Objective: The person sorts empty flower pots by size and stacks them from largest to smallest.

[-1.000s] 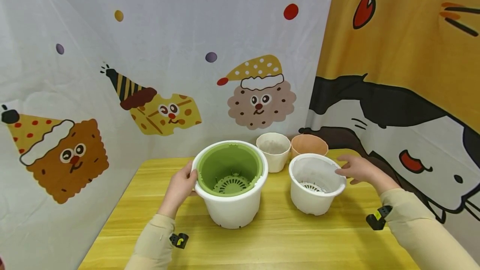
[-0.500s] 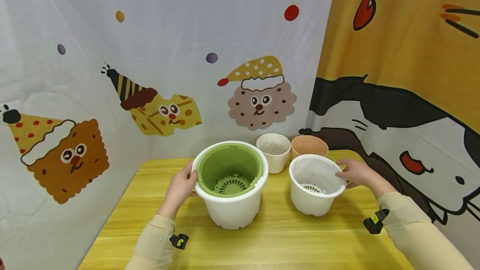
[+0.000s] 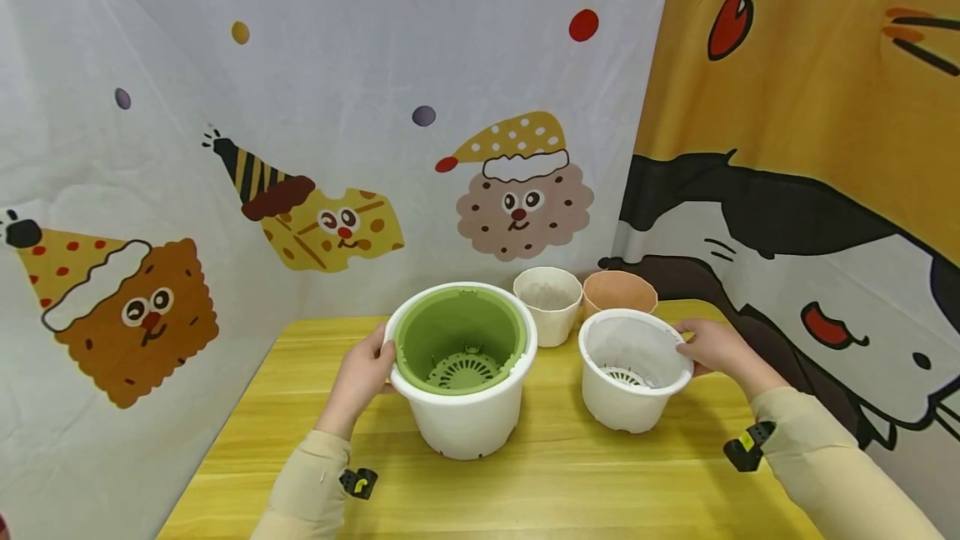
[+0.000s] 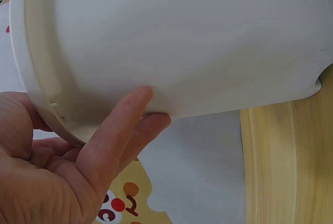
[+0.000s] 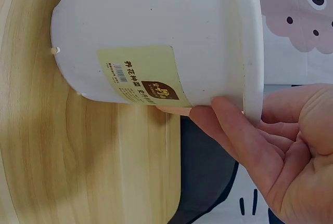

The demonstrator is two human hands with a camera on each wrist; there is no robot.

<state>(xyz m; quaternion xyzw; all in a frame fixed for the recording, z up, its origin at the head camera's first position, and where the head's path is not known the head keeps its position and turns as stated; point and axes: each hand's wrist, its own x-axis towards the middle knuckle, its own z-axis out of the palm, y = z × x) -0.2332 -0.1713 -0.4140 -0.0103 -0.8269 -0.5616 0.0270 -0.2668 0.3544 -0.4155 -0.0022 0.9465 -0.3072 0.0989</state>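
Note:
A large white flower pot [image 3: 467, 427] stands on the table with a green flower pot [image 3: 461, 332] nested inside it, slots showing in the green bottom. My left hand [image 3: 366, 377] grips the large pot's left rim, thumb over the edge and fingers along the outer wall in the left wrist view. To the right is a smaller white flower pot [image 3: 622, 398], slotted at the bottom. My right hand [image 3: 712, 346] pinches its right rim between thumb and fingers. A yellow-green label [image 5: 145, 73] is stuck on this pot's side in the right wrist view.
Behind the two white pots, a cream pot [image 3: 551, 323] and an orange pot [image 3: 618, 292] stand side by side near the table's back edge. Printed cloth curtains [image 3: 337, 65] close off the back and sides of the wooden table [image 3: 570, 498].
My right hand has moved in slightly to the left and taken hold of the smaller white pot's rim. The left hand and all the pots have stayed in place.

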